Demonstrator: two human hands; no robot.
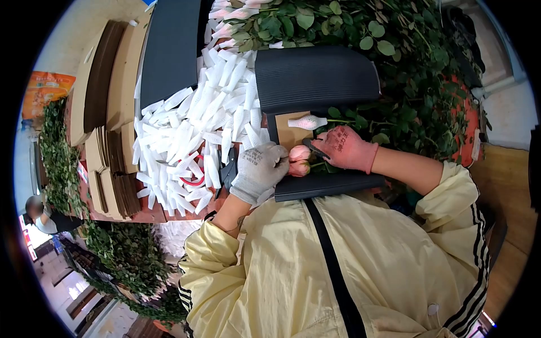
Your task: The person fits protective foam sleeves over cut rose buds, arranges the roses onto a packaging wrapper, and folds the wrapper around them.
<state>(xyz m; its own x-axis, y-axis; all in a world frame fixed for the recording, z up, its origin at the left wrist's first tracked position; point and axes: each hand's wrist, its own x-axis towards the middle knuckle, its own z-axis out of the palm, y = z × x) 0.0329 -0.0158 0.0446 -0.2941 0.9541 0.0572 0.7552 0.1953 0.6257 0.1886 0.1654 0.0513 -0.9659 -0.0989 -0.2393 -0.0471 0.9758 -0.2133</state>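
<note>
Two pink roses [299, 168] lie side by side, heads toward the left, on a cardboard piece with black padded ends. In a red glove with dark fingertips, my right hand [346, 147] closes at the neck of the upper rose [300, 152], hiding its stem. My left hand [260, 169], in a grey-white glove, has its fingers curled together against the left side of the heads. Whatever its fingertips pinch is hidden. Just above lies another rose in a white mesh sleeve [307, 122], stem pointing right. Scissors with red handles [194, 173] lie partly buried left of my left hand.
A large pile of white mesh sleeves [220, 96] covers the table to the left. Black ridged padding [318, 79] stands beyond the roses. Leafy stems [406, 73] fill the far right. Cardboard stacks [115, 84] stand at far left, and another person [48, 219] is in the background.
</note>
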